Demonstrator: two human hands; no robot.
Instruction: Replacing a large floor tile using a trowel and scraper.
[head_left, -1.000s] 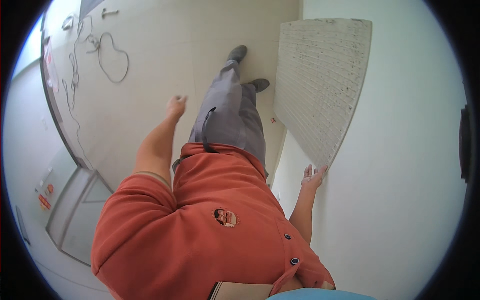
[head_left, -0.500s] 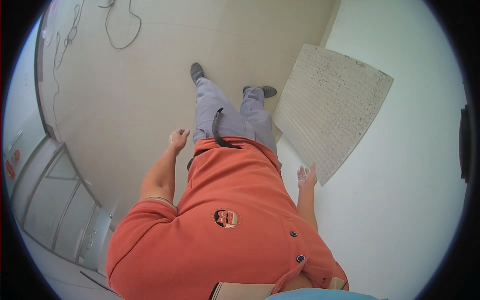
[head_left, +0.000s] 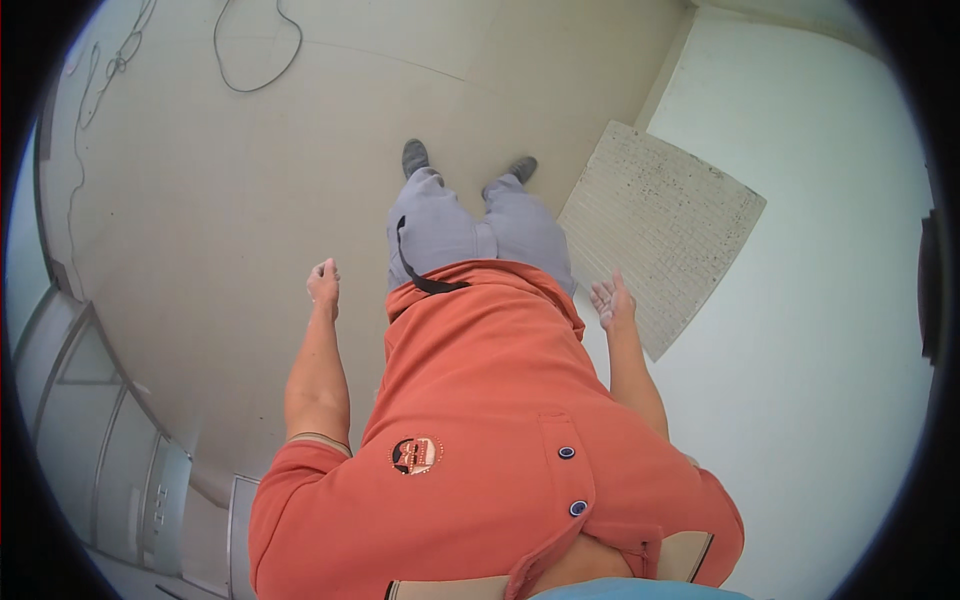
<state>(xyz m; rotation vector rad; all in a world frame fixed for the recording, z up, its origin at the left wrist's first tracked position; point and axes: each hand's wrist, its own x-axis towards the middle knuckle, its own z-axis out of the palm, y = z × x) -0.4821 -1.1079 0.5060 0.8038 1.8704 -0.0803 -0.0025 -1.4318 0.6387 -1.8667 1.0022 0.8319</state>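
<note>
My left hand (head_left: 323, 283) hangs out to the left of my grey trousers, over the bare floor. Its fingers are curled in and nothing shows in them. On the other side, my right hand (head_left: 613, 300) is open, the palm whitish with dust and the fingers apart. It holds nothing. Nearest to it is a large beige tile (head_left: 665, 220), which shows a grooved, speckled face and leans on the pale wall (head_left: 800, 300). The hand overlaps the tile's lower left edge in the picture; whether they touch I cannot tell.
A smooth beige floor (head_left: 230, 200) spreads ahead and to the left. A dark cable (head_left: 297, 50) loops on it at the top, and another thin cord (head_left: 82, 150) runs along the far left. Glass-panelled doors (head_left: 110, 440) stand at the lower left.
My feet have come level, where one was ahead before. My left hand has moved left, and my right hand has risen slightly in the picture. The view has turned a little.
</note>
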